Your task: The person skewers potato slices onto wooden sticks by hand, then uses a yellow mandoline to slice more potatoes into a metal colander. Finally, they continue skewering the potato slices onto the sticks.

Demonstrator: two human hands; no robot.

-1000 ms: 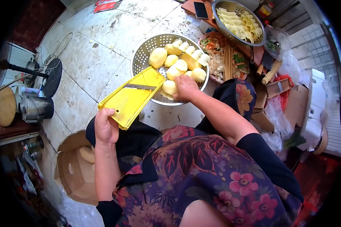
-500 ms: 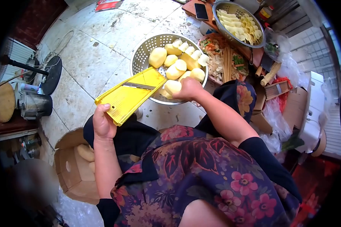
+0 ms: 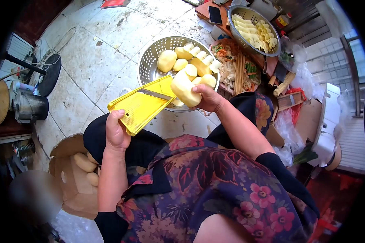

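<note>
My left hand [image 3: 117, 131] grips the near end of a yellow slicer [image 3: 144, 107], thumb on top. The slicer slants up to the right, its far end over the near rim of a metal colander [image 3: 148, 67]. A large peeled potato [image 3: 185, 91] is held in my right hand [image 3: 209, 99], just right of the slicer's far end and its blade. Several peeled potatoes [image 3: 166, 60] lie in the colander behind it. Pale potato slices [image 3: 208, 60] run in a row along the colander's right side.
At the upper right a second colander [image 3: 235, 28] holds many slices, near a phone [image 3: 215, 15]. A tray of cut vegetables and sticks [image 3: 239, 73] stands beside my colander. Unpeeled potatoes [image 3: 84, 162] lie in a cardboard box [image 3: 75, 198] at the lower left.
My right hand has turned and lifted the potato, so more of it shows beside the slicer. The slicer and my left hand have shifted slightly right.
</note>
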